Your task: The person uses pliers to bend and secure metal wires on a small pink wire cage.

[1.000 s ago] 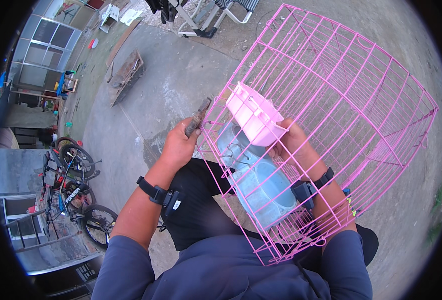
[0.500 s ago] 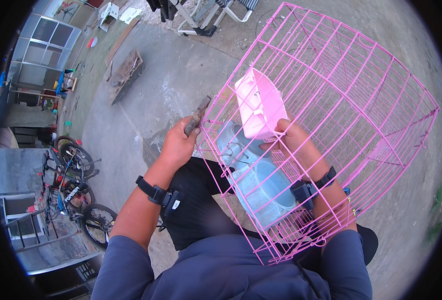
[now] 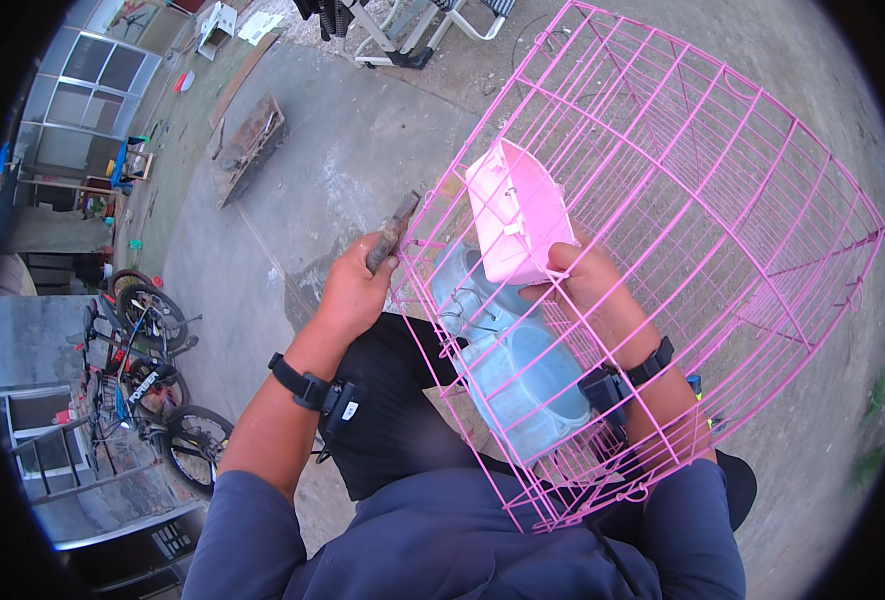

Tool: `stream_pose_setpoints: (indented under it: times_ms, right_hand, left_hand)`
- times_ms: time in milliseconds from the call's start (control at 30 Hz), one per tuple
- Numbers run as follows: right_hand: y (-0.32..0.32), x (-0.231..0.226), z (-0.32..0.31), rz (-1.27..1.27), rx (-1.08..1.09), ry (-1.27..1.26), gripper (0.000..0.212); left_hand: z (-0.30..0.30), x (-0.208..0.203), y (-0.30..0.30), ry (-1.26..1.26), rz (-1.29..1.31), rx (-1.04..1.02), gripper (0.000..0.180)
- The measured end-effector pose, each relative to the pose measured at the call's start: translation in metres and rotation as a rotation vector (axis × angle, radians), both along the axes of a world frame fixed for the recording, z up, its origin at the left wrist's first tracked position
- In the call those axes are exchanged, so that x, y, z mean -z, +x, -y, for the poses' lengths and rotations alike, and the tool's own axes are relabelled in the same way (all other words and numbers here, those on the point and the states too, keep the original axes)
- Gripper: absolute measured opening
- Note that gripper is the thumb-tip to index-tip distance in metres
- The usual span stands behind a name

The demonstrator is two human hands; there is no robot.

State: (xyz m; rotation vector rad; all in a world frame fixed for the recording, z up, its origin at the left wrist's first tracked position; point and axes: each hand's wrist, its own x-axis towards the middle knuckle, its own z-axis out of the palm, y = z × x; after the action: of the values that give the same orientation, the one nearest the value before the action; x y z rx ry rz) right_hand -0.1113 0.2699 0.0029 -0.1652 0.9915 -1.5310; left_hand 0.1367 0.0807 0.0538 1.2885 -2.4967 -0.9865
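Observation:
A pink wire cage (image 3: 707, 185) leans across my lap, tilted toward the upper right. My right hand (image 3: 590, 277) reaches inside it, thumb and fingers closed on the lower end of a pink plastic feeding trough (image 3: 522, 215). Against the cage's left side, below the trough, sits a light-blue double cup (image 3: 507, 400) with metal wire hooks on it. Left of the cage, my left hand (image 3: 359, 283) is closed around a worn grey hand tool (image 3: 392, 238) that looks like pliers. Its tip points up beside the cage bars.
Bicycles (image 3: 157, 390) stand by a wall at the left. A dirty metal tray-like piece (image 3: 252, 150) lies on the concrete ahead. A folding chair (image 3: 412, 35) is at the top. Both wrists wear black straps with small devices.
The trough has shifted slightly left and down with my right hand. The cage's right end has tipped down a little. My left hand has barely moved.

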Motion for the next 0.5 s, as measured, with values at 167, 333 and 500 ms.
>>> stream_pose_setpoints:
  times_ms: [167,333,500]
  right_hand:
    - [-0.006,0.002,-0.002,0.070,-0.062,0.032,0.049]
    - [-0.014,0.003,-0.004,0.162,-0.108,0.066,0.044]
    - [-0.014,0.000,-0.004,0.073,-0.065,-0.036,0.074]
  left_hand:
    - [0.000,0.003,0.003,0.001,-0.048,0.022,0.032]
    - [-0.002,0.000,0.001,0.012,-0.028,0.002,0.035]
    - [0.000,0.003,0.001,0.001,-0.051,0.009,0.035]
